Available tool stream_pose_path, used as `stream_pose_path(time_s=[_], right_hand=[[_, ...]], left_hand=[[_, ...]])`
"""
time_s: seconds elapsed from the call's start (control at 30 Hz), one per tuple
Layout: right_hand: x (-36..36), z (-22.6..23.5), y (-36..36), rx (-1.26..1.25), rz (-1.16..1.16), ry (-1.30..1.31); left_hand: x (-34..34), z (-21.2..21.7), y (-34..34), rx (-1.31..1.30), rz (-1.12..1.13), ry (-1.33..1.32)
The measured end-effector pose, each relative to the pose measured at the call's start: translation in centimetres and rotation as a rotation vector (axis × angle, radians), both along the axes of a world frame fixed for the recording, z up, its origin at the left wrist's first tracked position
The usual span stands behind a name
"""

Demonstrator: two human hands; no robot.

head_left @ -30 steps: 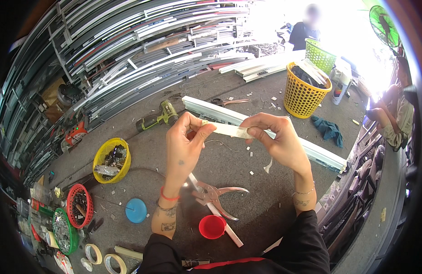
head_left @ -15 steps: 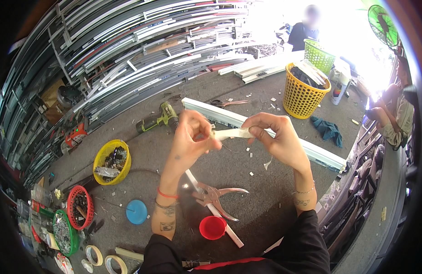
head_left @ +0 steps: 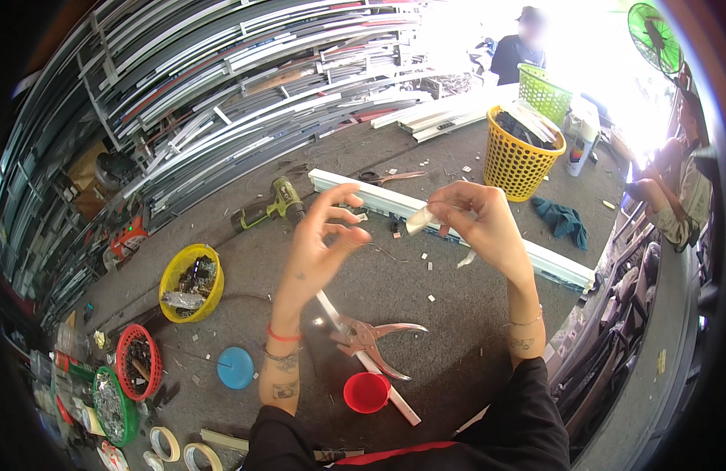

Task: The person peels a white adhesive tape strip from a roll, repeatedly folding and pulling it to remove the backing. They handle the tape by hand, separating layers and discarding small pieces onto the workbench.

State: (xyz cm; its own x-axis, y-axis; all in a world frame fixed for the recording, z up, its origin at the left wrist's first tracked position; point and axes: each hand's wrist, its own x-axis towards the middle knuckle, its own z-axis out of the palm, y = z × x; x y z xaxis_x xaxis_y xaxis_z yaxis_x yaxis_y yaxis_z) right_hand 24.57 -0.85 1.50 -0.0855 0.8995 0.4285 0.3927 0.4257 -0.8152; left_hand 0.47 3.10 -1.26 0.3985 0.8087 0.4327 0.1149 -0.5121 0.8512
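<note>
white strip [head_left: 419, 220]: mostly hidden inside the right hand [head_left: 479, 224].
white rail [head_left: 457, 228]: middle covered by both hands.
yellow bowl [head_left: 192, 281]: contents too small to tell, perhaps scrap.
tape rolls [head_left: 168, 444]: cut off by the lower rim.

Pliers [head_left: 371, 339] are lying on the floor [head_left: 457, 345] below the raised hands, a cup [head_left: 366, 392] just before them. Bowls [head_left: 192, 271] are sitting left; a basket [head_left: 521, 157] is standing behind the long rail [head_left: 536, 255].

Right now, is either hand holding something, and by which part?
The right hand pinches a short white strip by one end in its fingers. The left hand holds nothing visible, fingers loosely curled.
</note>
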Motion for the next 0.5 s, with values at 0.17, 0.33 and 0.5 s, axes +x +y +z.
stream_pose_path(time_s=[0.17, 0.33, 0.5], right_hand=[[-0.6, -0.1, -0.4, -0.004, -0.040, -0.001], [-0.8, 0.3, -1.1, 0.051, -0.069, 0.006], [-1.0, 0.4, -1.6, 0.073, -0.083, 0.016]], left_hand=[[4.7, -1.9, -2.3, 0.579, 0.242, 0.281], [6.2, -3.5, -1.9, 0.857, 0.332, 0.307], [6.2, -4.2, -1.7, 0.894, 0.414, 0.325]])
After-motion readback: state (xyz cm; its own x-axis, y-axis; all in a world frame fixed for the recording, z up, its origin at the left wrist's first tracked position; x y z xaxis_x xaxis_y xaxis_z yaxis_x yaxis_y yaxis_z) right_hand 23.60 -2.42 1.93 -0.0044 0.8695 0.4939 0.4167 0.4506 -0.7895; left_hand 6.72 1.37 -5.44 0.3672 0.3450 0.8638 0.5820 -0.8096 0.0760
